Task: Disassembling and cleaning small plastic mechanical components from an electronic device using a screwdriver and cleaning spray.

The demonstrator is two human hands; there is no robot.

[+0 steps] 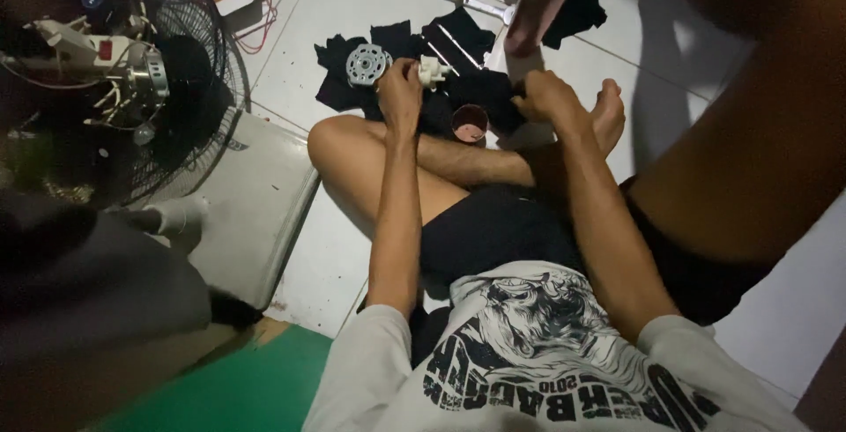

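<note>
The person sits cross-legged on a pale tiled floor (352, 9), both bare forearms reaching toward twelve o'clock. The left hand (401, 88) has its fingers curled together around a small off-white moulded plastic part (434, 71), knobbly and angular, whose short stub sticks out toward three o'clock; its long axis seems to run left to right, though the fist hides most of it. Just at nine o'clock of that hand lies a round silver metal motor housing (367, 64), disc-shaped with ribbed slots and a shaft at its centre, its flat face turned up. Both rest over a crumpled black cloth (458, 40), soft and matte, spread on the tiles.

The right hand (546, 97) is knuckled down on the cloth's edge beside the bare foot (608, 110); whether its fingers pinch anything cannot be told, since they fold under the palm. Between the two hands sits a small reddish-brown round cup (470, 122), open mouth up, contents too dark to make out.

At twelve o'clock a pink cylindrical spray can (538, 0) with a grey cap leans, its top cut off by the frame. At nine o'clock stands a stripped fan with a black wire guard (189, 36) and exposed motor, partly lost in shadow.
</note>
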